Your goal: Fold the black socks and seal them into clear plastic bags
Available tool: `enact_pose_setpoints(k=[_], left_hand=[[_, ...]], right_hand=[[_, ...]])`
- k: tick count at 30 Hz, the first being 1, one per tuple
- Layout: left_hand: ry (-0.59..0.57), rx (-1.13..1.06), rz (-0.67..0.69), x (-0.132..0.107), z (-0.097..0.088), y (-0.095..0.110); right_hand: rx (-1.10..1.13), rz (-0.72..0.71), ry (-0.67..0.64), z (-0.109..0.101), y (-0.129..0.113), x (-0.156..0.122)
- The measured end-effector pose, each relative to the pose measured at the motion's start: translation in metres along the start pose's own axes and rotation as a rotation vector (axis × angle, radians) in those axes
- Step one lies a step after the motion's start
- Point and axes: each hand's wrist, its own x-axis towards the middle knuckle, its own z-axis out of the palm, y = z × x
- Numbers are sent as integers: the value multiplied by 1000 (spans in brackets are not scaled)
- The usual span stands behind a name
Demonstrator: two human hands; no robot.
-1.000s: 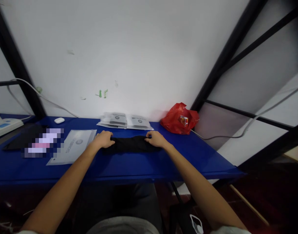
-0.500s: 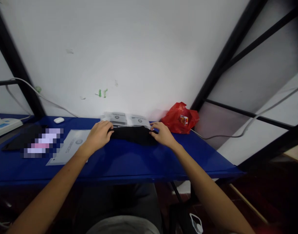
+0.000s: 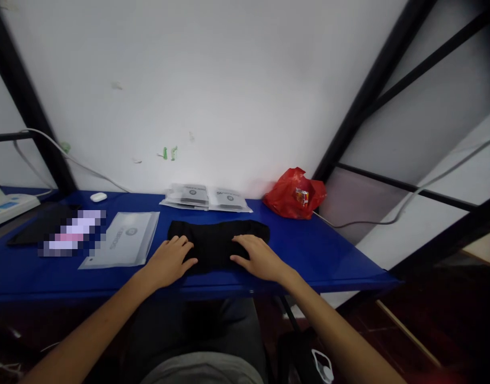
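Observation:
A piece of black fabric [image 3: 213, 242] lies spread on the blue table in front of me, wider along its far edge. My left hand [image 3: 171, 261] rests on its left side, open, with the fingers stretched and the thumb apart. On the opposite side my right hand [image 3: 259, 257] lies open too, its fingertips touching the fabric. To the left of my left hand is a flat frosted zip bag [image 3: 128, 240] with grey print. Behind the fabric, frosted bags [image 3: 229, 199] with dark contents lie side by side.
A red plastic bag [image 3: 295, 194] sits at the back right by the black frame. On the left are a white case [image 3: 98, 197], a pixelated item [image 3: 74, 234] and a white device [image 3: 13, 205]. The blue table's front edge [image 3: 237, 292] runs before my lap.
Both hands have come nearer to me with the black fabric, which now lies spread wider. The bags behind and the zip bag on the left show more fully.

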Motion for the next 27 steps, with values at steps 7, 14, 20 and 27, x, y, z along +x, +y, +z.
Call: enact_pose_setpoints(k=[7, 14, 20, 27], left_hand=[[-8, 57, -91, 38, 4, -35], [-173, -49, -233, 72, -13, -62], [-108, -238, -157, 50, -43, -55], [-311, -701, 52, 17, -59, -48]], right_hand=[[-110, 130, -81, 7, 26, 56], [-96, 194, -117, -5, 37, 95], [111, 81, -53, -28, 18, 69], [418, 22, -235, -57, 7, 20]])
